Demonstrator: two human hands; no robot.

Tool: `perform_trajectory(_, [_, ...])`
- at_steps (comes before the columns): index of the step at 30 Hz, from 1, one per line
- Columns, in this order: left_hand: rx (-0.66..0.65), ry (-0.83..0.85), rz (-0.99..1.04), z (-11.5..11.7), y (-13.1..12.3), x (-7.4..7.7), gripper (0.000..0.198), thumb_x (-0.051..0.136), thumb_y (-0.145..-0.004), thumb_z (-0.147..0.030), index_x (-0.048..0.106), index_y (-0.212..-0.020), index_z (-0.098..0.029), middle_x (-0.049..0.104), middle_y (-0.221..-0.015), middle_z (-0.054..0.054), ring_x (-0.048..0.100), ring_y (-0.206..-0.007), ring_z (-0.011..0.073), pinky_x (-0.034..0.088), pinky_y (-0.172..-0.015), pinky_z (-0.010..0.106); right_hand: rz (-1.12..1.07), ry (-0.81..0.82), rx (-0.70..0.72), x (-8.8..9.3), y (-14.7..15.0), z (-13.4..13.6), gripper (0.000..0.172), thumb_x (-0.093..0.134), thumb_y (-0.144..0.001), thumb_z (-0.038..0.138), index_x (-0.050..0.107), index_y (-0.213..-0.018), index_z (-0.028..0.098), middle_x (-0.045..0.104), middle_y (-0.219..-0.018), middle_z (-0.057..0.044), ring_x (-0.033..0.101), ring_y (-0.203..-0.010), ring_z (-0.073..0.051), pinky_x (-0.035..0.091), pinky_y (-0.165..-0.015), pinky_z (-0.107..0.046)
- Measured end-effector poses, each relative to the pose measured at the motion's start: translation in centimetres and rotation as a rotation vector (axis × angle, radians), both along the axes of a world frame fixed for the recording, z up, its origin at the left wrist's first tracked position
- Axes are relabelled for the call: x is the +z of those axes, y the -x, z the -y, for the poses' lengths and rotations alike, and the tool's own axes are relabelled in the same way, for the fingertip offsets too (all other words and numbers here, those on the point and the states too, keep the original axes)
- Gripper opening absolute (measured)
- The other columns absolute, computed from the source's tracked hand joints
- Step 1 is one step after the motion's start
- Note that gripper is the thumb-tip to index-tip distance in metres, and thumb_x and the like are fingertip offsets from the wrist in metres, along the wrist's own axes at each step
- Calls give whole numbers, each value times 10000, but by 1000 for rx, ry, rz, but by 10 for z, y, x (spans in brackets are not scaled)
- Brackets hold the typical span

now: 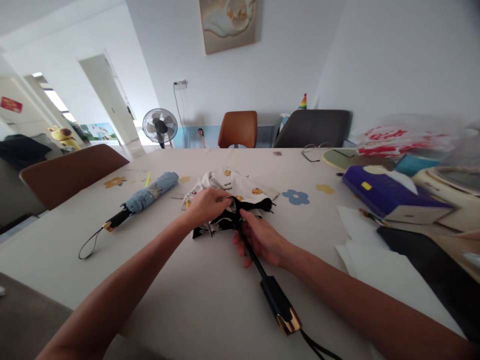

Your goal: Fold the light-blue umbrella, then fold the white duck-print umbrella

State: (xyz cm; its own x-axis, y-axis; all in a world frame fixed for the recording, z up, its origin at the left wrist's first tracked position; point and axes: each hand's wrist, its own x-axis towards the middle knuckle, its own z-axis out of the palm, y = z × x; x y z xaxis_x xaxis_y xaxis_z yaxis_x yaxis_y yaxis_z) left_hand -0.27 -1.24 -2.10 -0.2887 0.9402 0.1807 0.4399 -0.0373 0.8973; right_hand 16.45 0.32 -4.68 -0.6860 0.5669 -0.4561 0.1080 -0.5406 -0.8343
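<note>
A white folding umbrella (240,186) with small yellow prints and a black lining lies half collapsed at the table's middle. Its black shaft runs toward me and ends in a black and gold handle (280,304) with a wrist strap. My left hand (206,204) is closed on the bunched canopy fabric. My right hand (258,239) is wrapped round the shaft just below the canopy.
A rolled light blue umbrella (144,199) lies at the left. At the right sit a purple tissue box (386,195), white papers (375,260), glasses (313,150) and a plastic bag (405,137). Chairs (238,129) ring the flower-print table (202,290); a standing fan (160,126) is beyond.
</note>
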Motion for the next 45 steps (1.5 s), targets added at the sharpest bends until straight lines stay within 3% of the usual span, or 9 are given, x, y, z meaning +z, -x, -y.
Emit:
perform_trajectory(3, [-90,-28,-279,-1,-5,-3,161,593,-677,-293,723,-769,-278,700,-792,-8,618,-814,212,456,-752,291,-9,0,22,-1,0,-2,397,334,-873,517,467,-828,146,585,-652,-74,540,-414,-160,483,-308,-324])
perform_trajectory(10, [-171,25,-511,-4,-17,4,243,549,-714,-240,703,-899,-276,695,-928,-31,615,-878,181,445,-803,274,5,-46,47,-4,1,-5,337,409,-856,472,466,-795,145,592,-599,-65,570,-423,-182,489,-314,-324])
perform_trajectory(20, [-370,-80,-193,1,-42,-10,259,507,-770,-237,674,-965,-195,687,-949,21,612,-878,144,456,-795,233,-13,-111,-65,-8,1,-1,170,459,-829,283,473,-708,165,442,-460,50,373,-268,-79,364,-229,-212])
perform_trajectory(22, [-289,-161,-103,1,-38,-7,262,526,-768,-272,659,-977,-188,667,-1012,32,594,-925,148,446,-817,239,12,-115,-98,-8,-1,0,208,461,-832,320,470,-690,168,397,-448,69,296,-249,-46,249,-206,-160])
perform_trajectory(26, [165,-282,32,-9,-2,-2,292,499,-767,-284,616,-1010,-172,653,-962,55,598,-853,156,463,-768,280,33,-77,-127,-8,-2,2,260,470,-823,399,472,-695,173,332,-435,96,213,-242,-25,164,-217,-148])
perform_trajectory(30, [582,-160,-153,-22,47,-18,399,543,-709,-260,536,-1080,-113,576,-1095,124,531,-1029,221,412,-888,348,1,-65,-170,-11,0,4,257,473,-807,393,460,-677,173,309,-442,102,198,-247,-22,167,-229,-151])
perform_trajectory(35, [667,21,-632,-24,81,-47,404,465,-776,-257,479,-1147,-98,500,-1217,158,407,-1187,266,304,-991,403,-79,-30,-235,-13,-1,5,230,419,-825,340,467,-677,170,294,-433,104,181,-245,-25,170,-224,-150])
perform_trajectory(39, [755,169,-955,-12,117,-53,517,448,-798,-281,378,-1257,-52,366,-1355,218,246,-1290,328,168,-1019,535,-81,-28,-278,-13,-2,5,219,418,-828,325,466,-680,170,301,-426,104,179,-242,-26,170,-218,-149])
perform_trajectory(45, [657,372,-1172,20,174,-51,446,350,-840,-256,382,-1269,-139,484,-1248,178,431,-1123,323,326,-880,481,-90,-24,-274,-14,-2,5,225,422,-825,330,463,-674,168,305,-424,104,178,-243,-24,177,-217,-148])
